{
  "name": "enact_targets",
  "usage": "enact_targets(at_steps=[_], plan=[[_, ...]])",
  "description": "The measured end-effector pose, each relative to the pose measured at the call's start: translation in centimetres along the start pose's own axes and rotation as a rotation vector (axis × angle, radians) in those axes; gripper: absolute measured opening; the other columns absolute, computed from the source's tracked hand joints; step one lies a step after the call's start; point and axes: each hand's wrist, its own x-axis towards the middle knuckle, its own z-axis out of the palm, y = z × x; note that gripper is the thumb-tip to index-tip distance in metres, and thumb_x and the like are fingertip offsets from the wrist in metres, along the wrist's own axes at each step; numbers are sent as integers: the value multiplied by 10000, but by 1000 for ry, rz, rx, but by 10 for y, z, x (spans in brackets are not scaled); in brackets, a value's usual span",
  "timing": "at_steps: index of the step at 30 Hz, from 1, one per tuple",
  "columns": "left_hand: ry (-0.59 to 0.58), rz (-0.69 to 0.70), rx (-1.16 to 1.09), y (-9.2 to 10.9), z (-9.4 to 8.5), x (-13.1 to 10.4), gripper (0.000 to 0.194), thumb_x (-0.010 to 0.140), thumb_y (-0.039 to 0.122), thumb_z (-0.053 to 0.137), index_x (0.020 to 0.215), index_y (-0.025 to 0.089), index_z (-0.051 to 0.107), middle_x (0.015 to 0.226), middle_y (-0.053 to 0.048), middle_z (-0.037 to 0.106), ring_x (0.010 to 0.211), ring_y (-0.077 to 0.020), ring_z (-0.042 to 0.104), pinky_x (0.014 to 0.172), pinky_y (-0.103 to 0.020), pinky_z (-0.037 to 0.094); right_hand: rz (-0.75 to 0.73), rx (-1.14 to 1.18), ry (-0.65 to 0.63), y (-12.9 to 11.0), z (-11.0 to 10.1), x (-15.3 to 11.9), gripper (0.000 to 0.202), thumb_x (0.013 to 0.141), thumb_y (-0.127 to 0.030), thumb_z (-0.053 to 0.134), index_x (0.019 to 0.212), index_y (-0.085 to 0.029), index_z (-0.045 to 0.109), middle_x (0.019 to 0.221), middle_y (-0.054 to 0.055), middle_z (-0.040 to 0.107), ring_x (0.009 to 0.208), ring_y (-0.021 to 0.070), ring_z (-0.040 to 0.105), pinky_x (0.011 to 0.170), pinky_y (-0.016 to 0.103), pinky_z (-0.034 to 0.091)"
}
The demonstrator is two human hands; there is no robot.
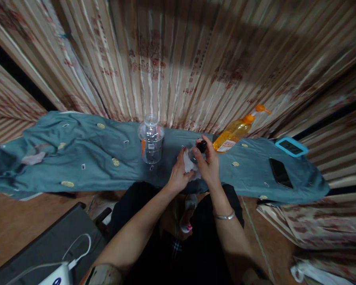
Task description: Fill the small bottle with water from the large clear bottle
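Over the middle of the cloth-covered bench, my two hands come together around a small clear bottle with a black top (201, 146). My left hand (179, 174) is closed on a white tissue (188, 163) that is pressed against the bottle's body. Fingers of my right hand (210, 166) close around the black top and upper part of the bottle. Much of the small bottle is hidden by the tissue and fingers. To the left stands a large clear plastic bottle (151, 148) without a cap. Right of my hands is a pump bottle of orange liquid (233, 133).
A blue-framed digital clock (291, 147) and a black phone (280, 173) lie on the right part of the teal cloth (97, 158). Pleated curtains (178, 71) hang close behind. At lower left, a dark surface (56, 241) carries a white device with a cable (57, 276).
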Motion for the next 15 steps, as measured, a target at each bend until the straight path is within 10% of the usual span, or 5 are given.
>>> enact_targets(at_steps=[15], plan=[[66, -192, -214, -34, 31, 0, 700, 578, 156, 746, 1219, 156, 464, 1209, -109, 572, 1121, -261, 541, 1018, -422, 397, 69, -140, 163, 2, -2, -6, 560, 758, -493, 740, 1162, -143, 574, 1039, 70, 564, 928, 221, 538, 820, 309, 423]])
